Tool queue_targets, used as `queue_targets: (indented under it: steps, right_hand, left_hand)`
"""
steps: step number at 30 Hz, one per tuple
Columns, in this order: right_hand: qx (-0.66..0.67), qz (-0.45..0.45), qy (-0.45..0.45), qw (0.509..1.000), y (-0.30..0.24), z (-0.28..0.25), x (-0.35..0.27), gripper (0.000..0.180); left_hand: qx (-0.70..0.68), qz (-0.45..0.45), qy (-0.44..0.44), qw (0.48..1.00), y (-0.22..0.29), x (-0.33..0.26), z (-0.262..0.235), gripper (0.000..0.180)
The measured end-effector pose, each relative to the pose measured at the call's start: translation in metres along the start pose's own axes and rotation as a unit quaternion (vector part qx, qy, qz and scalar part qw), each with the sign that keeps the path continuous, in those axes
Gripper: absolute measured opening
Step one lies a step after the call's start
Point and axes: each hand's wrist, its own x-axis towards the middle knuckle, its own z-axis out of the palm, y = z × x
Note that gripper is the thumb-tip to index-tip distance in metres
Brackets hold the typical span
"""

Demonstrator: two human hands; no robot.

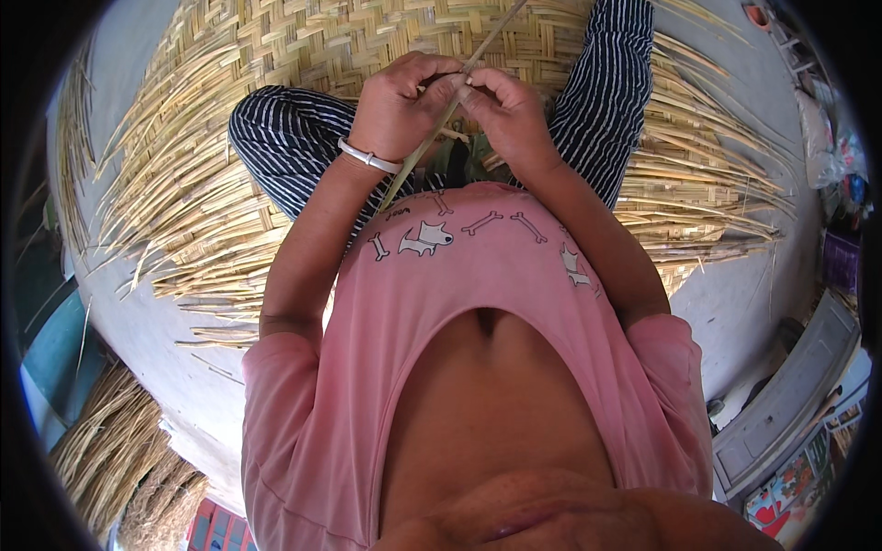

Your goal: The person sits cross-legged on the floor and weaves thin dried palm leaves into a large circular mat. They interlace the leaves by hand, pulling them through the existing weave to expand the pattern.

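A long pale green plant strip [425, 147] runs slantwise between my two hands, its lower end near my shirt and its upper end past the woven mat's middle. My left hand [401, 103], with a white bangle [369, 157] on its wrist, pinches the strip between thumb and fingers. Close beside it, my right hand [508, 115] grips the same strip, fingertips almost touching those of the left. Beneath both hands lies a large woven mat [340, 46] of flat yellowish strips, with loose unwoven ends fanning out on both sides.
My legs in striped trousers [602, 96] are bent on the mat. At lower left lies a heap of dry stalks [106, 441] beside a teal object [64, 354]. Plastic bags [838, 151] and a grey panel-like piece [790, 404] stand along the right. Grey floor [152, 340] surrounds the mat.
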Motion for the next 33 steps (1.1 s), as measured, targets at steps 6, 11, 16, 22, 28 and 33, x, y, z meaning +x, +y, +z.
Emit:
queue_targets:
  steps: [6, 11, 16, 22, 28, 33]
  right_hand:
    - [0.022, 0.018, -0.035, 0.999, -0.001, 0.001, -0.002, 0.015]
    - [0.05, 0.044, -0.032, 0.997, -0.01, -0.003, -0.002, 0.021]
    - [0.048, 0.051, -0.004, 0.998, -0.037, -0.009, -0.008, 0.025]
    - [-0.016, 0.079, -0.021, 0.997, -0.034, -0.008, -0.001, 0.024]
    - [0.003, 0.061, -0.007, 0.998, -0.021, -0.002, -0.003, 0.022]
    - [-0.008, 0.057, 0.001, 0.998, -0.018, 0.0, -0.004, 0.019]
  left_hand:
    - [0.024, -0.01, 0.019, 0.999, 0.005, -0.007, 0.002, 0.015]
    - [0.009, -0.017, 0.061, 0.998, 0.01, -0.01, 0.008, 0.015]
    - [0.102, -0.007, 0.097, 0.99, 0.005, -0.018, 0.015, 0.013]
    - [0.212, 0.055, 0.093, 0.971, 0.003, -0.026, 0.021, 0.012]
    - [0.226, 0.075, 0.068, 0.969, -0.003, -0.034, 0.019, 0.018]
    - [0.222, 0.092, 0.068, 0.968, -0.005, -0.034, 0.02, 0.019]
